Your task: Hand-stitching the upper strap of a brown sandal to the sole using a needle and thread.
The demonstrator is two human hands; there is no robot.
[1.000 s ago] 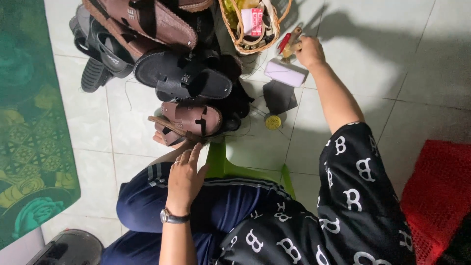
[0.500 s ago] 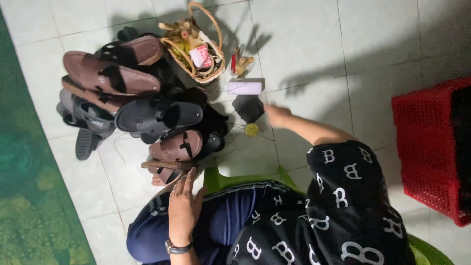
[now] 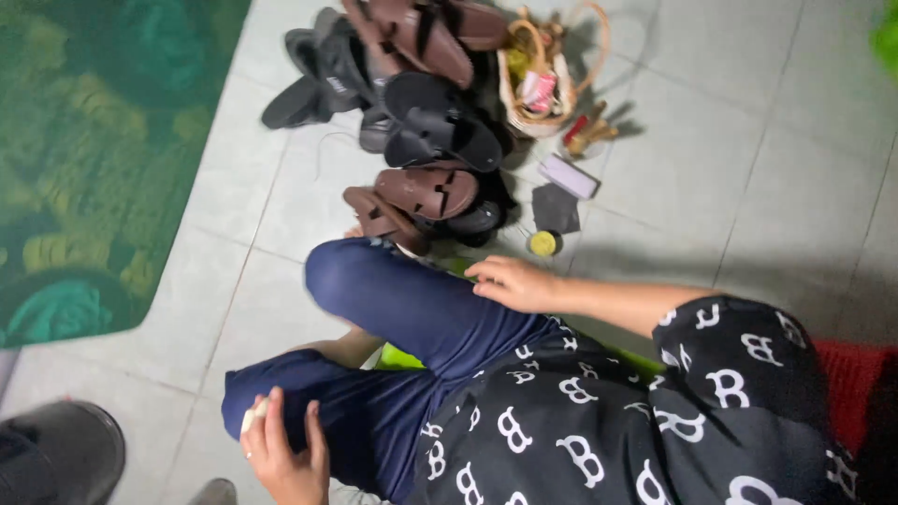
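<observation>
Two bare hands show below the camera, both over the person's own legs in dark blue trousers [image 3: 402, 318]; the right hand [image 3: 513, 282] rests palm down on the raised knee with fingers loosely spread and nothing in it, just short of the pile of sandals [image 3: 426, 192] on the tiled floor [image 3: 711, 159]; the left hand [image 3: 281, 449] sits low by the near edge of the floor against the other leg, its fingers curled around a small pale thing [image 3: 251, 417] (too small to tell what it is), held as if kept ready rather than set down. Brown and black sandals lie heaped toward the far edge, the nearest brown pair touching the knee, probably gathered close so each can be reached from the seat; a woven basket [image 3: 547, 79] with small items stands just beside the heap, and near it lie a pale block [image 3: 568, 176], a dark square patch [image 3: 556, 208] and a small round yellow-lidded tin [image 3: 543, 243], spread out singly within arm's reach. A green patterned mat [image 3: 94, 150] covers the floor's left side; a red crate [image 3: 856, 374] shows at the right edge.
</observation>
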